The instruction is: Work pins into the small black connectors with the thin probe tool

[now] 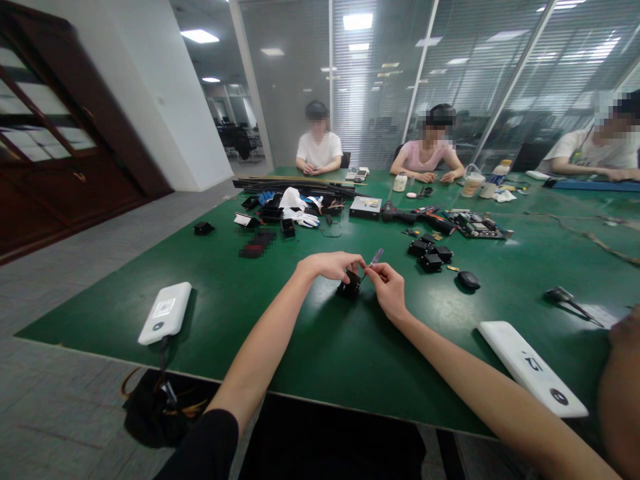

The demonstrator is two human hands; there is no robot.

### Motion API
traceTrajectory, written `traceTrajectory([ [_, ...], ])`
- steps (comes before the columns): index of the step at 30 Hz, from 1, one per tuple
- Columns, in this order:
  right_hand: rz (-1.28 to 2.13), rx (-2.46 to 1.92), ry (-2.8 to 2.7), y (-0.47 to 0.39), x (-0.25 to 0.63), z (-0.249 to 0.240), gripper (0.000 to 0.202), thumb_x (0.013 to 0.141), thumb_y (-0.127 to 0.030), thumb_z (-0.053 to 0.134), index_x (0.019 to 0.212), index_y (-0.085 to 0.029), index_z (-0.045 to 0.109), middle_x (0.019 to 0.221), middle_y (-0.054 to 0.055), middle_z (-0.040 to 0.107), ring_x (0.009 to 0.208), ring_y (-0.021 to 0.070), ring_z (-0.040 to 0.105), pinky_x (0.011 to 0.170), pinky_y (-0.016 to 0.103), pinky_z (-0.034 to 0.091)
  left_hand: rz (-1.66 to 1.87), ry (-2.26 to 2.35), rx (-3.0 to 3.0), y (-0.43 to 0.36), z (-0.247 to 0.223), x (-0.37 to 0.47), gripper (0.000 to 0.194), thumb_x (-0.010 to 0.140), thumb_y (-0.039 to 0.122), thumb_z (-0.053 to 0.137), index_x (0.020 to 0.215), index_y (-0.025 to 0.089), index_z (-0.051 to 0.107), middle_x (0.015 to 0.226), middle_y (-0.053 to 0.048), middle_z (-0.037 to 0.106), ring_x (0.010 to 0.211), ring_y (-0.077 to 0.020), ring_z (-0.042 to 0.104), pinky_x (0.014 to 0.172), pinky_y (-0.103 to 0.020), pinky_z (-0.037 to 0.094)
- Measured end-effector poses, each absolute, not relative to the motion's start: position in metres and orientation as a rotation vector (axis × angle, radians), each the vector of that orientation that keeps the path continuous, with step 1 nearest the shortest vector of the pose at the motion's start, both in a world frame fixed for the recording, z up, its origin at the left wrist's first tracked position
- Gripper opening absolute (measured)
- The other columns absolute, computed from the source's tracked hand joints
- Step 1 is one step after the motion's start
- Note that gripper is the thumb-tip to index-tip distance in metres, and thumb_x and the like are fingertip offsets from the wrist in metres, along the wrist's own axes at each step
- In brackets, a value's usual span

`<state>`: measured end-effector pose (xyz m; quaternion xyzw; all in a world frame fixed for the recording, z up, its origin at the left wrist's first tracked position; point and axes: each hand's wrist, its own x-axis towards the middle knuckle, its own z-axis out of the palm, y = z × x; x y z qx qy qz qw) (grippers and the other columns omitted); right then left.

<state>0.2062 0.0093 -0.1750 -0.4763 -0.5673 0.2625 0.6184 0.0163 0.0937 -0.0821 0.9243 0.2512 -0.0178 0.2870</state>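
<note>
Near the middle of the green table, a small black boxy part (349, 287) rests under my left hand (336, 265). The thumb and fingers of that hand are bent around its top, and their tips come close to my right hand (388, 285). Between the right thumb and fingers is a slim screwdriver (377, 255) with a see-through purplish handle. It slants, handle up and to the right, its shaft running down toward the black part. The screwdriver's tip is too small to make out.
Several black boxy parts (431, 255) and a computer mouse (468, 281) lie to the right. A circuit board (477, 225), power tool (417, 217) and white gloves (300, 218) lie farther back. White power banks (165, 313) flank my arms. People sit opposite; another person's arm (623, 380) is at right.
</note>
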Motion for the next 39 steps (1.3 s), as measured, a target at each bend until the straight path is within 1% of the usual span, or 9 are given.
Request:
traceTrajectory([
  [4,0.625,-1.073,-1.325,0.008,0.206,-0.173,0.034,0.088,-0.052,0.068,0.1,-0.021,0.073,0.093,0.007,0.075,0.081,0.0223,0.066,0.075,0.034,0.053,-0.007,0.658,2.462,0.094,-0.08,0.015,0.064,0.076,0.014,0.07,0.136,0.023,0.05,0.122,-0.005,0.068,0.113,-0.0203,0.064,0.091,-0.029,0.048],
  [10,0.574,-1.099,-1.262,0.007,0.207,-0.174,0.03,0.082,-0.05,0.075,0.083,-0.021,0.069,0.081,0.004,0.071,0.075,0.0205,0.063,0.073,0.034,0.052,0.036,0.623,2.465,0.093,-0.079,0.014,0.063,0.077,0.013,0.07,0.136,0.023,0.051,0.121,-0.005,0.068,0.111,-0.0197,0.064,0.089,-0.029,0.048],
  [16,0.615,-1.068,-1.325,0.005,0.205,-0.171,0.031,0.089,-0.05,0.067,0.1,-0.022,0.073,0.093,0.006,0.075,0.079,0.0222,0.065,0.073,0.035,0.052,0.052,0.635,2.431,0.095,-0.081,0.014,0.065,0.076,0.012,0.07,0.137,0.023,0.05,0.123,-0.006,0.068,0.114,-0.0201,0.063,0.093,-0.029,0.048],
  [21,0.591,-1.088,-1.264,0.005,0.206,-0.172,0.028,0.082,-0.048,0.076,0.085,-0.021,0.071,0.082,0.004,0.072,0.074,0.0206,0.064,0.07,0.033,0.051,0.064,0.614,2.445,0.094,-0.08,0.014,0.063,0.077,0.014,0.071,0.136,0.023,0.051,0.122,-0.006,0.068,0.114,-0.0203,0.063,0.093,-0.03,0.048],
  [27,0.653,-1.04,-1.306,0.006,0.207,-0.16,0.03,0.089,-0.047,0.067,0.103,-0.02,0.074,0.094,0.007,0.076,0.073,0.0191,0.062,0.067,0.032,0.051,0.129,0.603,2.446,0.093,-0.079,0.015,0.062,0.078,0.015,0.07,0.136,0.023,0.051,0.12,-0.006,0.07,0.111,-0.0207,0.065,0.091,-0.03,0.048],
  [31,0.59,-0.992,-1.246,0.003,0.21,-0.141,0.025,0.085,-0.044,0.074,0.089,-0.02,0.071,0.084,0.004,0.07,0.07,0.0169,0.06,0.063,0.03,0.05,0.181,0.619,2.452,0.092,-0.08,0.015,0.059,0.08,0.018,0.07,0.136,0.023,0.053,0.116,-0.005,0.071,0.107,-0.0213,0.066,0.088,-0.031,0.049],
  [34,0.45,-0.963,-1.215,0.002,0.215,-0.125,0.024,0.086,-0.044,0.075,0.084,-0.021,0.067,0.082,0.002,0.065,0.066,0.0149,0.057,0.061,0.028,0.048,0.259,0.613,2.451,0.088,-0.081,0.011,0.059,0.08,0.018,0.071,0.136,0.023,0.054,0.116,-0.005,0.072,0.105,-0.0217,0.066,0.09,-0.033,0.049],
  [37,0.503,-0.919,-1.214,0.002,0.22,-0.117,0.022,0.093,-0.045,0.066,0.094,-0.023,0.064,0.075,0.0,0.062,0.059,0.0135,0.054,0.056,0.027,0.046,0.425,0.576,2.449,0.077,-0.086,0.004,0.059,0.081,0.019,0.072,0.137,0.024,0.053,0.118,-0.006,0.071,0.11,-0.0224,0.065,0.097,-0.036,0.048],
  [39,0.653,-0.877,-1.22,0.003,0.223,-0.119,0.023,0.097,-0.047,0.058,0.102,-0.024,0.06,0.08,0.001,0.066,0.061,0.0149,0.058,0.054,0.028,0.048,0.568,0.566,2.424,0.068,-0.094,-0.001,0.059,0.083,0.019,0.071,0.139,0.025,0.053,0.122,-0.007,0.069,0.115,-0.0227,0.063,0.102,-0.038,0.046],
])
